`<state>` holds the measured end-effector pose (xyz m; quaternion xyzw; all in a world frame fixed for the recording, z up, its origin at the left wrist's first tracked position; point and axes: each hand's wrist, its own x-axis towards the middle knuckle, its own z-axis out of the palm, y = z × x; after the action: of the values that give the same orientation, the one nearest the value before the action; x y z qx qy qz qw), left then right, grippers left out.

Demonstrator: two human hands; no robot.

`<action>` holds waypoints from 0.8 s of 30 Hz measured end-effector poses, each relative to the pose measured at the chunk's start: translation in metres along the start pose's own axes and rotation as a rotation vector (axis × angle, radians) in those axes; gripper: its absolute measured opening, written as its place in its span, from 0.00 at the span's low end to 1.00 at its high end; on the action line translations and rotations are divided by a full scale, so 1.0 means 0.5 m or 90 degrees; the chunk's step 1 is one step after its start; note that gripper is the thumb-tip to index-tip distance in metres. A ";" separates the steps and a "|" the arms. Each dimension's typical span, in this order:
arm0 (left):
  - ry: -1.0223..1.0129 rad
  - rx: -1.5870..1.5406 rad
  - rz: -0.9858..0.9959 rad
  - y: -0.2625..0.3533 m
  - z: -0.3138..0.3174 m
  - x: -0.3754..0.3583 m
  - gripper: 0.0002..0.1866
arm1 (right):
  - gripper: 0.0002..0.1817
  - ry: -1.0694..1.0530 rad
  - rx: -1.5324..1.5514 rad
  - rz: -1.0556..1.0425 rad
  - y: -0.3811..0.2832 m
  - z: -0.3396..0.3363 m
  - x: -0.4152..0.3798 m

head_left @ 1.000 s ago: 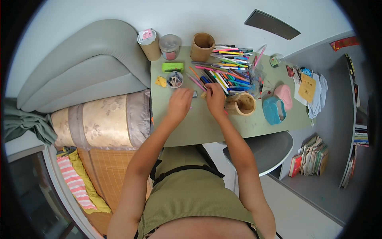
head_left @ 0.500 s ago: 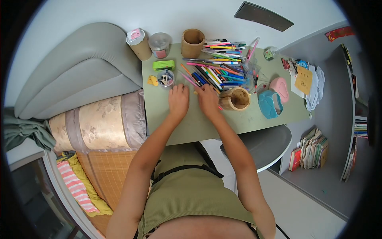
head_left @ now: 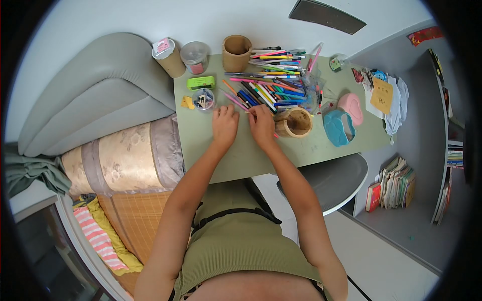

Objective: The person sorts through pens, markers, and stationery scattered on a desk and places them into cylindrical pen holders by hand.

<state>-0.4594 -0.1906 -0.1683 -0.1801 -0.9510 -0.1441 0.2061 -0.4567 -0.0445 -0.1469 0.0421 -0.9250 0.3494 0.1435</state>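
My left hand [head_left: 225, 124] rests palm down on the green tabletop [head_left: 231, 163], its fingers lying on the surface and holding nothing visible. Beside it, my right hand [head_left: 261, 125] has its fingers bent together at the near end of a spread of pens and markers [head_left: 258, 94]. Whatever is between those fingertips is too small to make out. Two pink-purple pencils [head_left: 235, 101] lie just beyond the gap between my hands. A bamboo pen holder [head_left: 295, 123] stands against the right side of my right hand, tilted toward me. A clear cup of small items [head_left: 204, 100] sits ahead of my left hand.
A second bamboo holder [head_left: 237, 52], a lidded paper cup [head_left: 168, 57] and a clear tub [head_left: 195, 56] line the back. A green box [head_left: 201, 83] is at left. Blue [head_left: 339, 129] and pink [head_left: 351, 109] containers stand right. A grey chair [head_left: 329, 183] is tucked under the front edge.
My right fingers have curled in more, and the small yellowish bit at their tips shows less. My left hand stays in place. The view has shifted slightly.
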 end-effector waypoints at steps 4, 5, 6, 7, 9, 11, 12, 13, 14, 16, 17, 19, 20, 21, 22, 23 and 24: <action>0.002 0.019 0.040 0.001 -0.001 0.006 0.04 | 0.07 -0.007 0.018 0.018 0.001 -0.001 -0.002; 0.009 0.012 0.035 0.003 -0.002 0.008 0.04 | 0.07 -0.004 0.018 0.014 0.002 -0.001 -0.002; 0.017 0.004 0.029 0.005 -0.001 0.010 0.04 | 0.07 0.002 0.018 0.015 0.002 -0.001 -0.002; 0.016 -0.013 0.029 0.006 -0.001 0.011 0.04 | 0.07 0.008 0.018 0.016 0.000 -0.001 -0.001; 0.015 -0.045 0.026 0.005 -0.010 0.013 0.04 | 0.07 0.015 0.034 0.023 -0.004 0.001 -0.001; 0.050 -0.127 0.017 0.008 -0.029 0.013 0.05 | 0.07 0.017 0.066 0.032 -0.010 0.007 0.005; 0.068 -0.166 0.011 0.007 -0.048 0.013 0.05 | 0.07 0.019 0.118 0.035 -0.023 0.009 0.010; 0.114 -0.166 -0.026 0.001 -0.067 0.015 0.06 | 0.07 0.021 0.171 0.036 -0.039 0.014 0.018; 0.162 -0.166 -0.061 -0.009 -0.087 0.018 0.07 | 0.07 0.024 0.224 0.037 -0.055 0.020 0.029; 0.218 -0.152 -0.127 -0.031 -0.126 0.021 0.08 | 0.07 0.005 0.241 0.022 -0.110 0.024 0.051; 0.229 -0.137 -0.157 -0.048 -0.144 0.027 0.08 | 0.07 -0.004 0.249 0.014 -0.136 0.030 0.063; 0.235 -0.098 -0.193 -0.082 -0.163 0.033 0.08 | 0.07 -0.006 0.243 -0.037 -0.175 0.050 0.082; 0.228 -0.076 -0.199 -0.096 -0.168 0.036 0.09 | 0.07 -0.006 0.238 -0.061 -0.187 0.057 0.088; 0.220 -0.056 -0.205 -0.104 -0.171 0.038 0.10 | 0.07 -0.001 0.232 -0.073 -0.191 0.066 0.093; 0.216 -0.050 -0.210 -0.107 -0.174 0.037 0.10 | 0.07 0.005 0.225 -0.084 -0.190 0.076 0.095; 0.212 -0.045 -0.214 -0.108 -0.176 0.035 0.11 | 0.06 0.012 0.218 -0.095 -0.188 0.084 0.095; 0.207 -0.040 -0.217 -0.106 -0.177 0.032 0.11 | 0.06 0.020 0.207 -0.082 -0.178 0.088 0.092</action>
<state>-0.4644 -0.2643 -0.0942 0.0023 -0.9170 -0.2338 0.3233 -0.4953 -0.1392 -0.1082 0.1185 -0.8493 0.4850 0.1713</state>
